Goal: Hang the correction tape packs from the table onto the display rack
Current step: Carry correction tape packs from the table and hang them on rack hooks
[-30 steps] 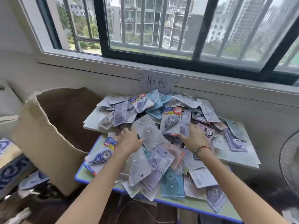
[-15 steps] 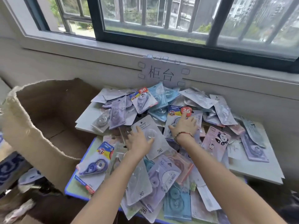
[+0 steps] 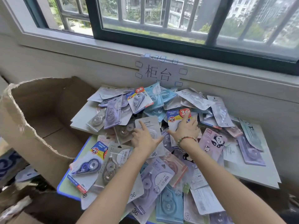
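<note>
Left of the pack heap (image 3: 161, 143) the open cardboard box (image 3: 40, 120) blocks; behind it, the wall (image 3: 226, 94).

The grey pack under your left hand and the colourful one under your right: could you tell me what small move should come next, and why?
Probably curl the fingers to grip and lift. The left hand lies flat on the grey pack and the right hand lies flat on the colourful pack, fingers straight, so neither is held yet. Both packs sit atop the pile, and the display rack is out of view.
</note>
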Demonstrator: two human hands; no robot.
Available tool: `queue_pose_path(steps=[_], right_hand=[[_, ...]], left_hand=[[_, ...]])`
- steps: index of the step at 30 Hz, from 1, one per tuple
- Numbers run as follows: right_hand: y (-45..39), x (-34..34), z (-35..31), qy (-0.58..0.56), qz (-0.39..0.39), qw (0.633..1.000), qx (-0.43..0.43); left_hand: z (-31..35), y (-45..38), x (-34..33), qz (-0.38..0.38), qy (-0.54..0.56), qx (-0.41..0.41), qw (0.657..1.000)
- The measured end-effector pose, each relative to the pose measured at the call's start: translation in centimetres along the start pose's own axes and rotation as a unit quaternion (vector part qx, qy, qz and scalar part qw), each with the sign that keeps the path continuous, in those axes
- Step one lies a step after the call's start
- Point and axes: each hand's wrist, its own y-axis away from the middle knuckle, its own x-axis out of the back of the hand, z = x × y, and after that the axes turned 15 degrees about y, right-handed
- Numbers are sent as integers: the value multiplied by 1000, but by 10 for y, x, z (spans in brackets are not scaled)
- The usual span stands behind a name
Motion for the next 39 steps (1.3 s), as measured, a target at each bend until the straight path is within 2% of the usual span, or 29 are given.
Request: queue_pose_path(steps=[5, 16, 22, 27, 35, 39], right_hand=[[3, -6, 3, 23, -10, 1000, 2], [-2, 7, 5, 28, -55, 997, 41], [-1, 18, 13, -12, -16, 999, 39], [9, 23, 26, -97, 23, 994, 33], [31, 33, 57, -125, 51, 991, 11], [50, 44, 75, -157, 77, 985, -13]], left_hand=[[4, 3, -8, 4, -13, 9, 1000], [11, 7, -4, 5, 49, 19, 999], [13, 16, 4, 13, 112, 0, 994], [17, 24, 13, 27, 189, -4, 982], [30, 40, 26, 85, 201, -46, 975], [34, 51, 29, 87, 224, -85, 967]])
